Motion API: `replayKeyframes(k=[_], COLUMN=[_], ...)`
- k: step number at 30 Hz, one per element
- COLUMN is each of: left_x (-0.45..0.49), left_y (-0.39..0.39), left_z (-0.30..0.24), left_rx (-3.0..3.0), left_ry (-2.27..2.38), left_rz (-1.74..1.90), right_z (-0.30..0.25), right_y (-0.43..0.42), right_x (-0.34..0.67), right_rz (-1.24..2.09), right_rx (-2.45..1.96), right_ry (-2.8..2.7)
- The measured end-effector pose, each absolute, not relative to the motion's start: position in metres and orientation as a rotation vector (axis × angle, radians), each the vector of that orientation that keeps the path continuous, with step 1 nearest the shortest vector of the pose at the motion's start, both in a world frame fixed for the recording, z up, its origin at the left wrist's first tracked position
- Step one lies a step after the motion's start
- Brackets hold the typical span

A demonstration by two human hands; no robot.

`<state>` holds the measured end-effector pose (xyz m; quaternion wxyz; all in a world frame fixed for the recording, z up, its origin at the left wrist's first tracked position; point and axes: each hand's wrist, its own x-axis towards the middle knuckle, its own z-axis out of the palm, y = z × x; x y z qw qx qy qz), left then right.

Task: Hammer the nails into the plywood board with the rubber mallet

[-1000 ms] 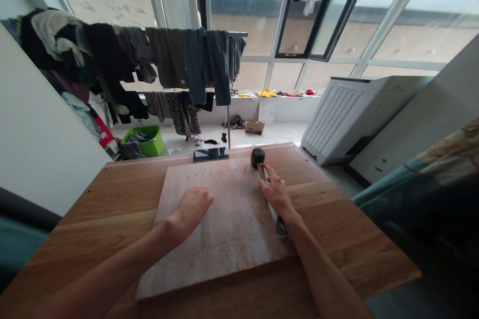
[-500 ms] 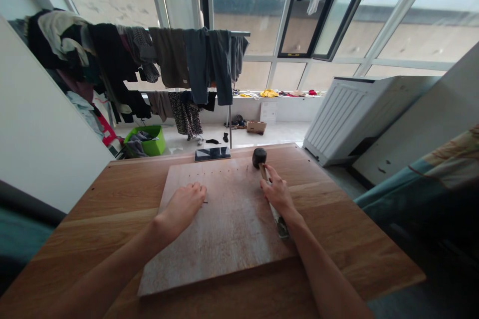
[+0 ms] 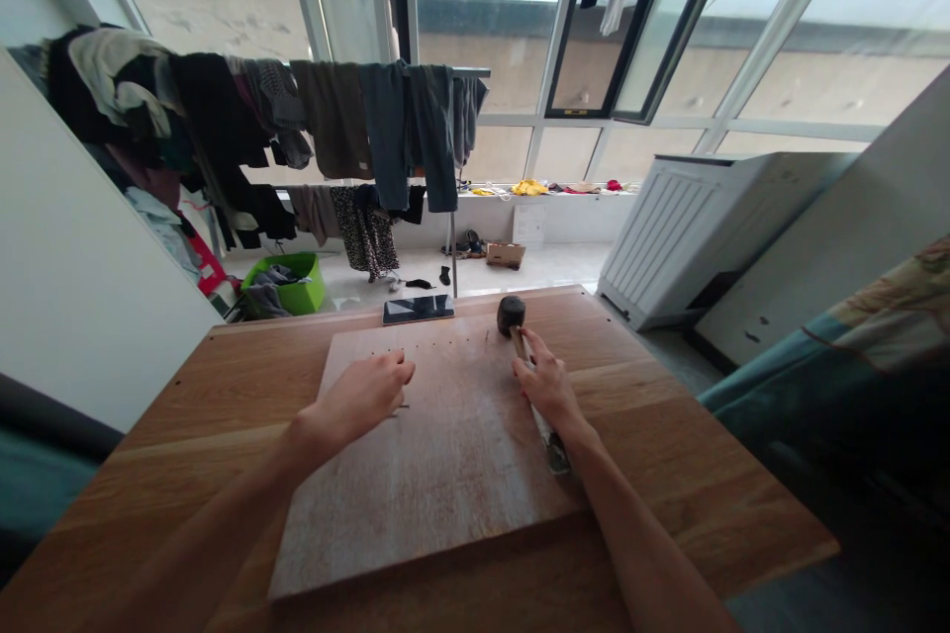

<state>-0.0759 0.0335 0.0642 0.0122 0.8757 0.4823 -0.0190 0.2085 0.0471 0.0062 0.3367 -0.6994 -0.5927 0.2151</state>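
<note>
Mallet (image 3: 512, 315) lying on the right part of the board (image 3: 445, 475), its black head towards the far edge and its handle running back under the right hand (image 3: 547, 384), which is closed around it. Left hand (image 3: 363, 394) rests on the board's far left part, fingers curled down beside a thin nail (image 3: 402, 406) (whether they pinch it cannot be told). The board lies flat on the wooden table (image 3: 223, 386). A phone (image 3: 418, 309) lies just beyond the board.
</note>
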Motion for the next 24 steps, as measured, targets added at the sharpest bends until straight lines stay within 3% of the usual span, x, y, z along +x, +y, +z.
replayKeyframes(k=[5,10,16,24], left_x=[-0.057,-0.021,0.018,0.018], left_y=[0.053,0.099,0.125,0.121], left_z=[0.072,0.044,-0.003,-0.015], left_rx=[2.566,2.166,1.960,2.014], left_ry=[1.292,1.211,1.294,1.234], left_rz=[0.555,1.008,1.280,1.266], right_z=[0.005,0.005,0.005,0.004], right_y=[0.048,0.048,0.047,0.048], right_x=[0.209,0.209,0.209,0.210], right_rz=[0.556,0.558,0.542,0.578], right_rx=[-1.816,-1.794,-1.799,-1.763], right_ry=[-1.543,-1.560,-1.552,-1.523])
